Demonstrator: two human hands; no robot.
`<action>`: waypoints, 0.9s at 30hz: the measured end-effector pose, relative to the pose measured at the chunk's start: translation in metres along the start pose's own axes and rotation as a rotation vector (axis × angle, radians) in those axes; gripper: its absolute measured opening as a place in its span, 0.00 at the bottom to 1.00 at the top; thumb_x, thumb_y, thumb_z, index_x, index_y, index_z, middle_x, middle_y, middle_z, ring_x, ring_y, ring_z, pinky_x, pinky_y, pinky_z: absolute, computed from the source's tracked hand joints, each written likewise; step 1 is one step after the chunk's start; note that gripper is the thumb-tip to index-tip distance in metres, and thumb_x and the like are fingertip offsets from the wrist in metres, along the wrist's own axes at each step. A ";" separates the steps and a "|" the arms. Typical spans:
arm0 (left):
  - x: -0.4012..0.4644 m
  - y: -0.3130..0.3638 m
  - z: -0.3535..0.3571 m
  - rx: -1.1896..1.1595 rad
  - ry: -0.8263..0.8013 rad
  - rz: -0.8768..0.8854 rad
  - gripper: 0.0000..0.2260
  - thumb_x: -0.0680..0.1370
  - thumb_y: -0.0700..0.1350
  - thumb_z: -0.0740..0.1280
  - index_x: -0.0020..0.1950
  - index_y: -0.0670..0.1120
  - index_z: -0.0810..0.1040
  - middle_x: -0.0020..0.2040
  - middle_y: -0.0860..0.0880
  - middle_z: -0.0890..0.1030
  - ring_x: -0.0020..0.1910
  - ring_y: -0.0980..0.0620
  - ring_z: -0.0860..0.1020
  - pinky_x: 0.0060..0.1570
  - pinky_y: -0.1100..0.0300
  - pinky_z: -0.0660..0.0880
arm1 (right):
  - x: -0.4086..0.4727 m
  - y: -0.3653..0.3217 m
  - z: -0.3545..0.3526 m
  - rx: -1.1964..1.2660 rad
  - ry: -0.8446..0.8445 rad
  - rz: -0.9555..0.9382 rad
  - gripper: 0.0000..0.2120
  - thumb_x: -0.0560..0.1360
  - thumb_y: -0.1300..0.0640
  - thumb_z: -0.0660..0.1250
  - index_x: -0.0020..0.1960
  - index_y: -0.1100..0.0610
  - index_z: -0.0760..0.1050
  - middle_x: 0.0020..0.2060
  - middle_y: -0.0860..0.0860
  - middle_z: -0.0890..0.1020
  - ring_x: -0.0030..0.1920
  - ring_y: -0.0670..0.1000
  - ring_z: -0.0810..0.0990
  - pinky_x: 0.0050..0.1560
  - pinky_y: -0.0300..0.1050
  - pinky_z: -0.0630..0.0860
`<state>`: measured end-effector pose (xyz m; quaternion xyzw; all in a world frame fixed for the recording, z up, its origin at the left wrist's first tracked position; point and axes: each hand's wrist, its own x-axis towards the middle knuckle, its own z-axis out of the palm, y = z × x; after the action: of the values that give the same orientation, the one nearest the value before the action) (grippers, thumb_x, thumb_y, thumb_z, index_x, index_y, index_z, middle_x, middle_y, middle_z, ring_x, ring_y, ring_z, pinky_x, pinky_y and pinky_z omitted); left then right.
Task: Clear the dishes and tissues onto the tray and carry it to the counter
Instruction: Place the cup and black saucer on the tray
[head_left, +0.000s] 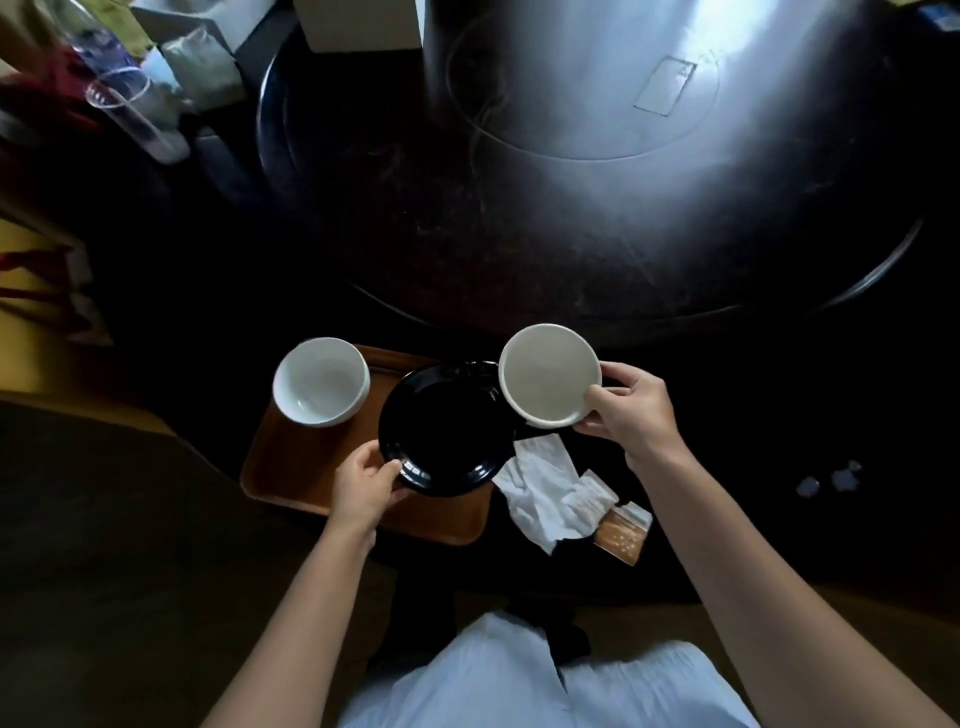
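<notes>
Gleaming dark round table (571, 249), cluttered corner.

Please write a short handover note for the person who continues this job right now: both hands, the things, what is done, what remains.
Left hand grips the black plate by its near rim, over the tray.
Right hand holds a white bowl above the table, not yet on the tray.
Done: one white bowl stands on the tray.
Left: set down plate and held bowl, add the tissues beside the tray, then carry the tray to the counter.
</notes>
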<state>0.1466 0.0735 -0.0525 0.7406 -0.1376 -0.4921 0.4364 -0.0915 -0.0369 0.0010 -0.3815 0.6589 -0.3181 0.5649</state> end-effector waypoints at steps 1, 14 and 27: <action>0.008 0.001 -0.004 0.009 -0.008 -0.009 0.12 0.75 0.32 0.62 0.58 0.39 0.74 0.40 0.44 0.80 0.41 0.51 0.79 0.28 0.67 0.77 | -0.002 0.001 0.009 -0.011 0.012 0.008 0.18 0.70 0.68 0.63 0.57 0.57 0.77 0.42 0.59 0.83 0.40 0.56 0.84 0.36 0.47 0.81; 0.052 0.002 -0.023 0.091 -0.134 -0.057 0.19 0.75 0.33 0.62 0.66 0.40 0.69 0.51 0.41 0.79 0.48 0.48 0.79 0.38 0.59 0.79 | -0.022 0.018 0.074 -0.012 0.190 0.073 0.18 0.70 0.67 0.64 0.58 0.56 0.77 0.43 0.58 0.83 0.40 0.55 0.84 0.40 0.50 0.82; 0.034 -0.008 -0.025 -0.106 -0.107 -0.203 0.06 0.76 0.35 0.62 0.53 0.39 0.71 0.38 0.42 0.80 0.27 0.56 0.81 0.29 0.66 0.77 | -0.024 0.023 0.118 -0.192 0.101 0.073 0.17 0.70 0.67 0.63 0.55 0.55 0.79 0.37 0.53 0.82 0.37 0.52 0.83 0.37 0.47 0.83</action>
<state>0.1818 0.0691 -0.0758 0.6992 -0.0589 -0.5790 0.4151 0.0237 -0.0034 -0.0252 -0.3932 0.7275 -0.2516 0.5028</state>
